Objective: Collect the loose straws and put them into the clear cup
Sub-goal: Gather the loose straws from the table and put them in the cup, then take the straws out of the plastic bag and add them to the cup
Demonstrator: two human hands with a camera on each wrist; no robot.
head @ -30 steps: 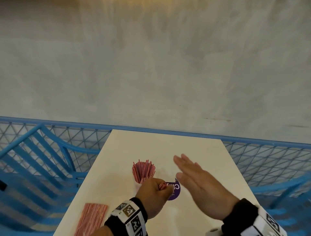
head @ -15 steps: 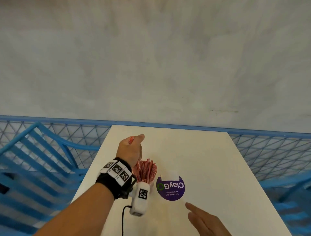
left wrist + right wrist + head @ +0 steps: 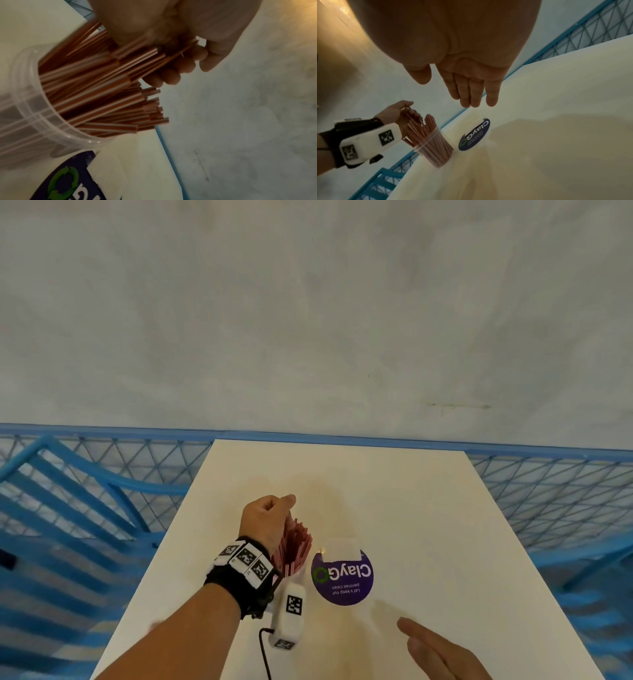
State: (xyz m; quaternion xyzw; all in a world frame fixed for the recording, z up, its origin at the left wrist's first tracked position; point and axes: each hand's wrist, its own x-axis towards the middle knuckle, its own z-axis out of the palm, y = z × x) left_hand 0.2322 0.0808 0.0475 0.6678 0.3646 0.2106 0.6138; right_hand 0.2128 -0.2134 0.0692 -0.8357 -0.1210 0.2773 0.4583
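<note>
Straws [image 3: 426, 136] | stood in the clear cup [image 3: 436, 152]; tops pinched by the left hand [image 3: 267, 520] | right hand [image 3: 467, 81] held flat, fingers together, near right

soft even daylight in the head view, dim warm-tinted wrist views, motion-blurred straws [image 3: 96, 86], wide-angle edge bending

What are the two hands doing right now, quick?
Left hand: fingers curled round a few straws, their lower ends in the clear cup.
Right hand: open, fingers straight, holding nothing, above the table.
</note>
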